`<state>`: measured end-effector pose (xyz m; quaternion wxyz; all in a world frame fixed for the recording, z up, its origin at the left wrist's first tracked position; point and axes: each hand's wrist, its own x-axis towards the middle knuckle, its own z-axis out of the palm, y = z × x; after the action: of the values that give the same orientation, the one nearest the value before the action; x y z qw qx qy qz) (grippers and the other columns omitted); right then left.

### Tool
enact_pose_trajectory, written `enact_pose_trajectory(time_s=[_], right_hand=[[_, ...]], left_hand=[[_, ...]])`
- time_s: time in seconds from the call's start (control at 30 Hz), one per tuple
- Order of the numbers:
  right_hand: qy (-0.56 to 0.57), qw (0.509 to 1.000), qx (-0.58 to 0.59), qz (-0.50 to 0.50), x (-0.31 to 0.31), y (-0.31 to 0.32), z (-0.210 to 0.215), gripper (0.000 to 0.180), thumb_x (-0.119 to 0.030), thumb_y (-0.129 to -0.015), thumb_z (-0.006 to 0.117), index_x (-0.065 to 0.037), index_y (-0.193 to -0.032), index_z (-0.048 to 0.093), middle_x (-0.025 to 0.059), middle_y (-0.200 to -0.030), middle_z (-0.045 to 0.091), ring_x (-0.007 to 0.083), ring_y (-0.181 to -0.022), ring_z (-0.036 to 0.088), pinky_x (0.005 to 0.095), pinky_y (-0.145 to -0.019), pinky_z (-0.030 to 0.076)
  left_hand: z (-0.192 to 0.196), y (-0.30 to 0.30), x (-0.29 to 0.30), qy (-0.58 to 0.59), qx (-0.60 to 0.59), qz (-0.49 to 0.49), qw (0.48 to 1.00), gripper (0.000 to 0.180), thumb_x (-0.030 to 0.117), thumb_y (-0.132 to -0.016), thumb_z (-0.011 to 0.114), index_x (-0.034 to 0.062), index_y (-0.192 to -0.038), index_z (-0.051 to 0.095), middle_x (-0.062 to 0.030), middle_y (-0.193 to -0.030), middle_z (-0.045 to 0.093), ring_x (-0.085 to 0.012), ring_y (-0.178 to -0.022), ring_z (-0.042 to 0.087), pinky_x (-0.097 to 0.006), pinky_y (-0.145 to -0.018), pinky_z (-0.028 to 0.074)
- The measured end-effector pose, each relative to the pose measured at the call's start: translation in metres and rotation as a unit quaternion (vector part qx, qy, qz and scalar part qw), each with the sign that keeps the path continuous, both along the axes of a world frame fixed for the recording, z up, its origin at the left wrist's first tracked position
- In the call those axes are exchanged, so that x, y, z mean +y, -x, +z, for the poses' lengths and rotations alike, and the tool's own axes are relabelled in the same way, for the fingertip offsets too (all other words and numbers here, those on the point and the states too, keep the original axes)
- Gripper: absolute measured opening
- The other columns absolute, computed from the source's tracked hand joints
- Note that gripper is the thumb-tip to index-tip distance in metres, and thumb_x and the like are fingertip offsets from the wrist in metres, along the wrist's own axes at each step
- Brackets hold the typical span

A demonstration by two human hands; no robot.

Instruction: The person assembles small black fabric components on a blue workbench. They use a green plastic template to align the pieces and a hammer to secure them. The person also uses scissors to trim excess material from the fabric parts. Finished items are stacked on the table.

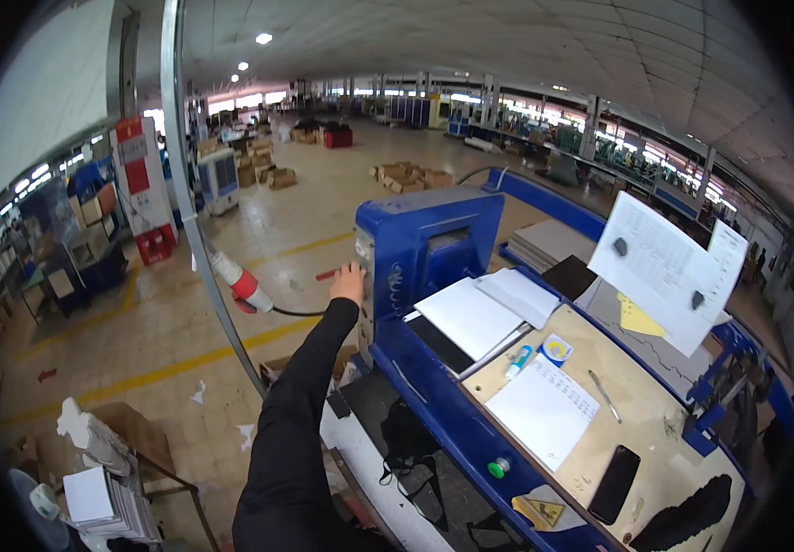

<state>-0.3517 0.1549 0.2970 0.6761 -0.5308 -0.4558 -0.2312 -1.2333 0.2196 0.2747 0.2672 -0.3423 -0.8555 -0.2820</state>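
Blue-painted metal machine housing (429, 241), boxy, stands at arm's reach; my left hand (350, 283), at the end of a black sleeve, rests flat with fingers together against its grey side control panel (365, 285). Right hand out of view. Just right of the hand, white sheets of paper (470, 317) lie on the tan board surface (640, 419). Farther right: a blue-capped marker (517, 362) and a black phone (614, 484). Left and below the hand, a red-and-white plug (242, 285) hangs on its black cable.

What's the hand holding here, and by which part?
Nothing is held. The left hand reaches out with fingers against the side control panel of the blue machine, touching it, not gripping. The right hand is out of view.
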Motion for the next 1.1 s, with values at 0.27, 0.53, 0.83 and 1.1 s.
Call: enact_pose_trajectory(time_s=[0.27, 0.53, 0.83, 1.1], right_hand=[[-0.125, 0.917, -0.282, 0.253, -0.016, 0.203, -0.048, 0.018, -0.006, -0.084, 0.068, 0.004, -0.098, 0.072, 0.0202, -0.080, 0.069, 0.0398, -0.071, 0.066, 0.0419, -0.072, 0.056], [0.330, 0.863, -0.275, 0.265, -0.007, 0.344, -0.047, 0.082, -0.028, -0.075, 0.083, -0.020, -0.149, 0.049, 0.0137, -0.148, 0.047, 0.0338, -0.138, 0.046, 0.0465, -0.098, 0.039], [0.336, 0.879, -0.301, 0.157, -0.031, 0.336, -0.042, 0.078, -0.009, -0.084, 0.064, -0.017, -0.157, 0.037, 0.0104, -0.156, 0.038, 0.0272, -0.141, 0.039, 0.0393, -0.102, 0.036], [0.297, 0.885, -0.236, 0.270, -0.027, 0.348, -0.046, 0.079, -0.016, -0.086, 0.070, -0.017, -0.157, 0.036, 0.0122, -0.155, 0.038, 0.0282, -0.144, 0.038, 0.0456, -0.102, 0.034]], left_hand=[[-0.054, 0.085, 0.025, -0.082, 0.004, -0.100, 0.992, 0.028, 0.021, -0.102, 0.048, 0.0018, -0.117, 0.062, -0.0229, -0.105, 0.068, -0.0414, -0.094, 0.066, -0.050, -0.081, 0.052], [-0.245, -0.153, -0.144, -0.049, 0.117, -0.239, 0.963, 0.039, 0.019, -0.111, 0.043, -0.0109, -0.128, 0.062, -0.0284, -0.122, 0.067, -0.0357, -0.110, 0.067, -0.042, -0.100, 0.052], [-0.306, -0.291, -0.248, 0.373, -0.075, -0.676, 0.631, 0.025, 0.031, -0.097, 0.066, 0.0071, -0.102, 0.072, -0.0091, -0.086, 0.071, -0.0271, -0.073, 0.068, -0.041, -0.072, 0.059], [-0.263, -0.235, -0.209, 0.347, 0.046, -0.741, 0.573, 0.016, 0.020, -0.095, 0.064, 0.0060, -0.091, 0.070, -0.0092, -0.082, 0.069, -0.0279, -0.075, 0.068, -0.040, -0.069, 0.055]])
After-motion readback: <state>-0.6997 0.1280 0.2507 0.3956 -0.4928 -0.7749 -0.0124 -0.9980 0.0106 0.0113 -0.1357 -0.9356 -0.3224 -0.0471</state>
